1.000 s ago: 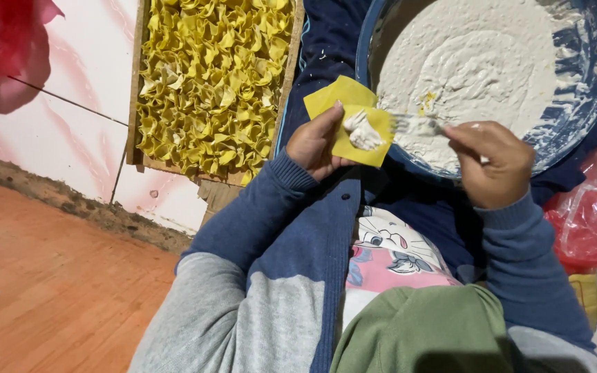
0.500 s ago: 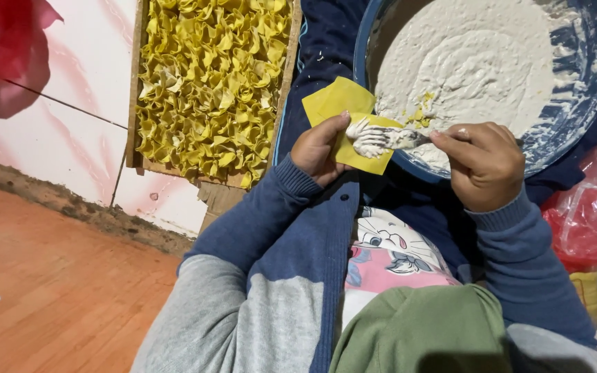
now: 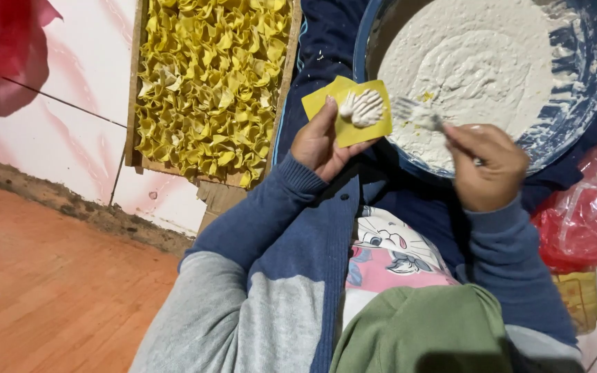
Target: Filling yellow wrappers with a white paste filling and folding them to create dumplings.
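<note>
Step in hand, by my reading: filling. The left hand (image 3: 320, 141) cradles a square yellow wrapper (image 3: 349, 110) on its fingers, thumb pinning the near-left edge; a dab of white filling (image 3: 362, 108) sits on the wrapper's middle, scored with tine marks. Grip of the left hand: closed lightly on the wrapper.

The right hand (image 3: 488, 166) is fisted around the handle of a fork (image 3: 416, 114); the coated tines lie just right of the wrapper, apart from it, over the near-left rim of the blue basin (image 3: 589, 103). The basin holds a large mass of the same white paste and appears to rest on the person's lap.

Judgement on the next move: the wrapper looks loaded, so it would call for folding and pinching the edges shut around the filling, probably needing the fork hand freed or the left fingers working alone.

Surroundings: a wooden tray (image 3: 135, 131) on the far left is heaped with folded yellow dumplings (image 3: 209, 83). It stands on pale tiles stained pink; nearer left is reddish-brown floor (image 3: 57, 290). A red plastic bag (image 3: 589, 214) lies to the right.
</note>
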